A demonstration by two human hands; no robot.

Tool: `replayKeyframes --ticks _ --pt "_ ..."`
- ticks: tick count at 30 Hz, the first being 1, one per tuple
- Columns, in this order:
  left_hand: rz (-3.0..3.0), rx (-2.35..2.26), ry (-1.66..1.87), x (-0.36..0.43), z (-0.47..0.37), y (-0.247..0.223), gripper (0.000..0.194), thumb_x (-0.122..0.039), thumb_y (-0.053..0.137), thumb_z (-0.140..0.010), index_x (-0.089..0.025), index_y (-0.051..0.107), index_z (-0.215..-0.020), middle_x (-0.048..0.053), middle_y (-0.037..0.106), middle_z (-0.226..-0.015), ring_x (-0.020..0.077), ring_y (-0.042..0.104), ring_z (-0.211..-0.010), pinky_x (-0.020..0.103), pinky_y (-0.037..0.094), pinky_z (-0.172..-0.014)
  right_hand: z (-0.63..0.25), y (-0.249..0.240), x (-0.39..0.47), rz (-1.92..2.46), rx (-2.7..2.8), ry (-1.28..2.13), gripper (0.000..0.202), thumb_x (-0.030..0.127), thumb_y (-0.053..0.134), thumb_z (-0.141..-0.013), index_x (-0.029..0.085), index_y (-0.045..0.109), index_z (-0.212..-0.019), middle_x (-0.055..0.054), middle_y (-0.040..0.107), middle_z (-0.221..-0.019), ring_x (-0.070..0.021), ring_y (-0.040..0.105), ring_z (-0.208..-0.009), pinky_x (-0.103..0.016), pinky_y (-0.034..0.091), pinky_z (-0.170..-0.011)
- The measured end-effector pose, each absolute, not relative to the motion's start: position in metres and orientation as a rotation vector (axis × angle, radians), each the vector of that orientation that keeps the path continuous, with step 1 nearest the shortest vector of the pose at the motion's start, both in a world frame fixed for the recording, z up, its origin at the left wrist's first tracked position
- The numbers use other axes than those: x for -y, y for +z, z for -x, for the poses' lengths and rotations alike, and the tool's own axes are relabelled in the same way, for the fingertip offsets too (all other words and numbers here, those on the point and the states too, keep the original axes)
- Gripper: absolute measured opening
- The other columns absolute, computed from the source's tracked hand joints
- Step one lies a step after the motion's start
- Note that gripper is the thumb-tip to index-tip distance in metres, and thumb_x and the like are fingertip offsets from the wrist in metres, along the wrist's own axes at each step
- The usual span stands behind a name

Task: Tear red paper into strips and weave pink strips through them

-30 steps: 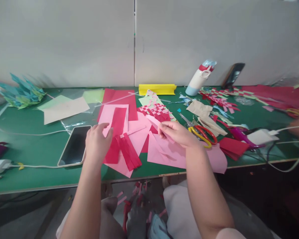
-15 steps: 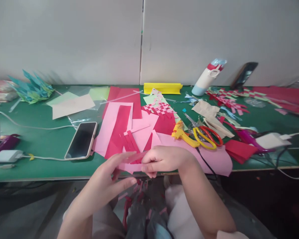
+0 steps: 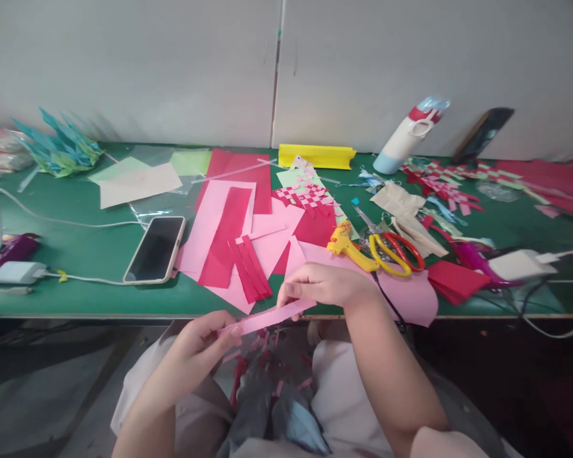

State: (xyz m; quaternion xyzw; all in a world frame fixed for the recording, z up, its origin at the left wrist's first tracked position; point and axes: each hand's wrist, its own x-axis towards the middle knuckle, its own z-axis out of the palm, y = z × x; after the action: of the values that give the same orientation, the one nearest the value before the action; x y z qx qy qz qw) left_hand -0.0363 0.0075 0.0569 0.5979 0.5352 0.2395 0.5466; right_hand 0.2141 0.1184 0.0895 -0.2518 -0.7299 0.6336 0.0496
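Observation:
A pink paper strip [image 3: 270, 317] stretches between my two hands, just off the front edge of the table. My left hand [image 3: 205, 346] pinches its left end between thumb and fingers. At the other end, the curled fingers of my right hand [image 3: 315, 287] close on the strip; part of that grip is hidden behind the hand. Beyond them on the table lie several narrow red paper strips [image 3: 249, 270] fixed side by side, fanning from a small pink piece. Pink paper sheets [image 3: 274, 222] and a wide red paper strip [image 3: 226, 238] lie under and around these.
Right of my hands are a yellow glue gun [image 3: 351, 248], scissors [image 3: 382, 238] with yellow handles and others with red handles. A phone [image 3: 155, 250] lies on the left with cables nearby. A white bottle [image 3: 405, 137] and woven paper pieces [image 3: 308, 194] are farther back.
My left hand has shifted down and closed on the strip's left end. The strip now shows flat between both hands, nearer to me. The view has tilted slightly.

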Motion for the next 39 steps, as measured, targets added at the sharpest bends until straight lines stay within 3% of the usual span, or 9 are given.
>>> replayKeyframes --ticks 4,10,15,19,25,30,34,39 --pt "-1.415 -1.252 0.583 -0.005 0.038 0.054 0.034 -0.043 0.046 -0.089 -0.018 0.057 -0.069 0.000 0.054 -0.068 0.0132 0.045 -0.064 0.024 0.036 -0.060 -0.220 0.082 -0.119 0.886 2.087 1.889 0.045 0.054 0.051 -0.086 0.014 0.072 -0.091 -0.005 0.066 -0.079 -0.0126 0.058 -0.071 -0.021 0.042 -0.059" --pt "-1.309 -1.302 0.634 -0.016 0.034 0.050 0.031 -0.043 0.052 -0.086 -0.017 0.064 -0.074 0.001 0.057 -0.069 0.0129 0.049 -0.065 0.023 0.039 -0.061 -0.218 0.075 -0.118 1.025 1.907 1.927 0.027 0.033 0.074 -0.069 0.013 0.070 -0.088 -0.002 0.065 -0.067 -0.0118 0.059 -0.064 -0.022 0.043 -0.059" --pt "-1.114 -1.319 0.708 -0.031 0.028 0.045 0.032 -0.044 0.056 -0.084 -0.017 0.062 -0.068 0.000 0.058 -0.065 0.0099 0.048 -0.057 0.022 0.039 -0.057 -0.215 0.069 -0.123 1.069 1.723 1.907 0.027 0.029 0.074 -0.068 0.011 0.067 -0.087 -0.002 0.064 -0.069 -0.0093 0.057 -0.061 -0.022 0.045 -0.058" --pt "-1.017 -1.319 0.772 -0.038 0.032 0.040 0.028 -0.042 0.061 -0.081 -0.017 0.063 -0.069 0.001 0.061 -0.066 0.0097 0.050 -0.057 0.021 0.040 -0.055 -0.213 0.066 -0.128 1.050 1.750 1.854 0.035 0.043 0.071 -0.072 0.012 0.066 -0.088 -0.003 0.065 -0.069 -0.0084 0.056 -0.057 -0.020 0.042 -0.052" --pt "-0.902 -1.322 0.861 -0.042 0.039 0.040 0.024 -0.039 0.067 -0.075 -0.016 0.065 -0.070 0.002 0.062 -0.066 0.0108 0.053 -0.058 0.021 0.041 -0.055 -0.211 0.064 -0.132 1.057 1.681 1.852 0.048 0.057 0.050 -0.085 0.012 0.066 -0.091 -0.005 0.065 -0.066 -0.0083 0.057 -0.054 -0.018 0.040 -0.046" --pt "-0.953 -1.318 0.829 -0.043 0.040 0.039 0.025 -0.040 0.066 -0.076 -0.016 0.065 -0.071 0.002 0.060 -0.063 0.0119 0.054 -0.059 0.022 0.041 -0.055 -0.208 0.059 -0.132 1.140 1.764 1.787 0.034 0.045 0.061 -0.081 0.013 0.064 -0.091 -0.005 0.067 -0.069 -0.0094 0.058 -0.055 -0.019 0.041 -0.046" --pt "-1.050 -1.357 0.773 -0.044 0.038 0.040 0.028 -0.044 0.063 -0.078 -0.016 0.066 -0.075 0.002 0.061 -0.064 0.0116 0.053 -0.059 0.022 0.042 -0.056 -0.206 0.055 -0.132 1.197 1.887 1.669 0.020 0.027 0.066 -0.076 0.015 0.065 -0.091 -0.003 0.067 -0.074 -0.0098 0.060 -0.058 -0.022 0.047 -0.057" --pt "-1.091 -1.397 0.749 -0.045 0.037 0.043 0.030 -0.047 0.063 -0.077 -0.017 0.065 -0.075 0.000 0.059 -0.060 0.0116 0.053 -0.057 0.022 0.042 -0.056 -0.205 0.056 -0.131 1.219 1.886 1.620 0.018 0.028 0.064 -0.077 0.014 0.065 -0.089 -0.003 0.066 -0.073 -0.0109 0.061 -0.061 -0.021 0.047 -0.058"
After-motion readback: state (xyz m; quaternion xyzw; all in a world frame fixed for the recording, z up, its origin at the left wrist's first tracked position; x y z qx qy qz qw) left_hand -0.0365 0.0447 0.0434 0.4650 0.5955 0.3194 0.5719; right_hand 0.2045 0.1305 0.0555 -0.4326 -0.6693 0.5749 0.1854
